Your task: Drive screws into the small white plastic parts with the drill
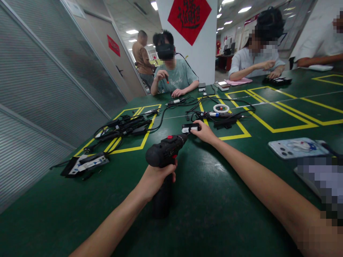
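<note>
My left hand [158,178] is wrapped round the grip of a black cordless drill [164,151] with red switches. The drill points away and to the right, its lower end near the green table [203,214]. My right hand [203,132] pinches a small black box with a white label [190,128] just past the drill's tip. The tip is at the near side of the box; whether they touch I cannot tell.
Black cables and adapters [125,126] lie at the left within yellow tape. Behind my right hand are a pen-shaped tool [217,115] and a white tape roll [221,108]. A phone [297,147] lies at the right. Co-workers [175,73] sit across the table.
</note>
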A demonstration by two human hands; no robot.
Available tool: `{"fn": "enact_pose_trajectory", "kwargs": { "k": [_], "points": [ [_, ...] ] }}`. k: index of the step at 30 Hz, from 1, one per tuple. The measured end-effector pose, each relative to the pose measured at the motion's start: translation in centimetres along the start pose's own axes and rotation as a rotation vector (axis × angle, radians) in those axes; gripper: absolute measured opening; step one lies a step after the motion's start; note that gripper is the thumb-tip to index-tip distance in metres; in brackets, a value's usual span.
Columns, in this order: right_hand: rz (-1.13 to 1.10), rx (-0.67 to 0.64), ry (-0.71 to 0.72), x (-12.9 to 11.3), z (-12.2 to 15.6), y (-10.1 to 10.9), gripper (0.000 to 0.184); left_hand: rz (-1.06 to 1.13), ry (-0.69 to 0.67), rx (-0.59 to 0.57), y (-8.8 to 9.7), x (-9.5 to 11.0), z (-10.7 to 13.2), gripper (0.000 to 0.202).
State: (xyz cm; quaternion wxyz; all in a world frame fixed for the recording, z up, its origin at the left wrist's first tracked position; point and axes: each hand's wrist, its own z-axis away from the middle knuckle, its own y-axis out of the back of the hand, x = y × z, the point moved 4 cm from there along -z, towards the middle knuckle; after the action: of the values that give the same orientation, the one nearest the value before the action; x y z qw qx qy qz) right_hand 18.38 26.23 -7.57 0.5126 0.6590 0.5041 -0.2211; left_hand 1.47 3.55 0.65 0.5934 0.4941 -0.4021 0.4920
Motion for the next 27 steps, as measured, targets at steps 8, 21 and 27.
{"fn": "enact_pose_trajectory", "kwargs": {
  "k": [8, 21, 27],
  "points": [
    [-0.003, -0.003, 0.001, 0.03, 0.03, 0.06, 0.046, -0.003, 0.023, 0.007, 0.11, -0.05, -0.01, 0.015],
    [-0.003, -0.006, -0.002, -0.18, 0.07, 0.13, 0.046, 0.006, 0.006, 0.018, 0.17, -0.1, -0.08, 0.017],
    [0.007, 0.014, 0.004, -0.01, 0.01, -0.03, 0.045, 0.007, 0.026, 0.018, 0.15, -0.21, -0.07, 0.02]
  ]
}}
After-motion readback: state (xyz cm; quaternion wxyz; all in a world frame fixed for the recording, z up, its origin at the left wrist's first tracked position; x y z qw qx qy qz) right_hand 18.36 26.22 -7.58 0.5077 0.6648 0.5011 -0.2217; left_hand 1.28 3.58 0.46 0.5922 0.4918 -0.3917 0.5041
